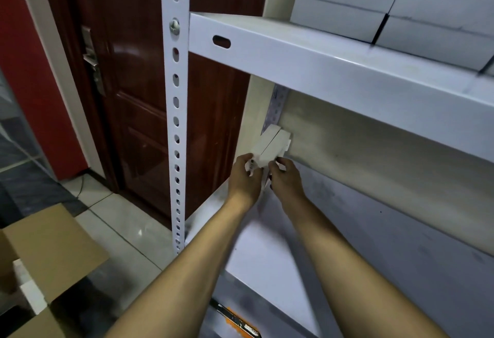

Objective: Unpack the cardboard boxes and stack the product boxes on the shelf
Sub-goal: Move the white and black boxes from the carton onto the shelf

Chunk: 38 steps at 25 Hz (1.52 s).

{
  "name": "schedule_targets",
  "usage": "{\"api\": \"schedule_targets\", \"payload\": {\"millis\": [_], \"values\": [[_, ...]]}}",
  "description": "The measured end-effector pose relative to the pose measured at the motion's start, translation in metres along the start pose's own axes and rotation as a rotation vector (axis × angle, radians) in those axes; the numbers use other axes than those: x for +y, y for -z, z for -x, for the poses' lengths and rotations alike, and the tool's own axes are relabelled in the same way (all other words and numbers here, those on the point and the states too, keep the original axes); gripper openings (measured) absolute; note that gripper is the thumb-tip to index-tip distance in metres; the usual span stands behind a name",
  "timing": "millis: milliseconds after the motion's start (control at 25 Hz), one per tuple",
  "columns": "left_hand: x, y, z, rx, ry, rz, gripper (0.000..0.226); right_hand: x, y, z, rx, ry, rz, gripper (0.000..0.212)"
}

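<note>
No text I can read anywhere. At my 12 o'clock, the white box [270, 148] carries a small barcode-like label [251, 167] on its near end, print too blurred to make out. At 6 o'clock, an orange-and-black package [235, 320] shows white markings, also illegible.

Shelf [320, 70] painted metal; door [133, 70] glossy wood; carton [53, 252] matt cardboard.

1. A small stockroom or storage room: a white slotted-steel shelf [334, 70] carries stacked white product boxes [387, 3].
2. An open cardboard box [53, 254] sits on the tiled floor [120, 225].
3. A dark wooden door [128, 70] stands beside it.
</note>
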State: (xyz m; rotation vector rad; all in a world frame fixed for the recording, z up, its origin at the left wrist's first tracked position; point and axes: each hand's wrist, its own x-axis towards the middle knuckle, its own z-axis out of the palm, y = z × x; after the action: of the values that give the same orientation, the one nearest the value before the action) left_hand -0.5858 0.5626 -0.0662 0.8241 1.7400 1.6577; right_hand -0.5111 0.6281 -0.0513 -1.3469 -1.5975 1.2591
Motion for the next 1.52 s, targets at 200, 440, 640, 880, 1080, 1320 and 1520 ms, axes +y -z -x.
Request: {"api": "schedule_targets", "payload": {"millis": [200,440,640,880,1080,1320,1520], "values": [[0.003,-0.003,0.000,-0.038,0.023,-0.024,0.045,0.001,0.003,-0.007,-0.002,-0.004,0.052,0.035],[0.011,-0.002,0.008,-0.046,0.005,-0.038,0.049,0.005,0.005,-0.014,-0.014,0.002,0.051,0.036],[0.008,0.007,0.028,-0.058,-0.115,-0.188,0.053,0.002,0.013,-0.003,0.009,-0.001,0.051,0.042],[0.012,0.026,0.056,-0.056,-0.224,-0.414,0.056,0.010,0.029,0.035,-0.020,0.179,0.221,0.037],[0.014,0.036,0.075,-0.085,-0.213,-0.558,0.054,0.021,0.033,0.067,-0.062,0.249,0.262,0.034],[0.003,0.056,0.106,-0.091,-0.206,-0.620,0.049,0.028,0.034,0.102,-0.133,0.245,0.322,0.038],[-0.004,0.073,0.131,-0.112,-0.231,-0.621,0.048,0.030,0.027,0.136,-0.107,0.329,0.342,0.037]]}}
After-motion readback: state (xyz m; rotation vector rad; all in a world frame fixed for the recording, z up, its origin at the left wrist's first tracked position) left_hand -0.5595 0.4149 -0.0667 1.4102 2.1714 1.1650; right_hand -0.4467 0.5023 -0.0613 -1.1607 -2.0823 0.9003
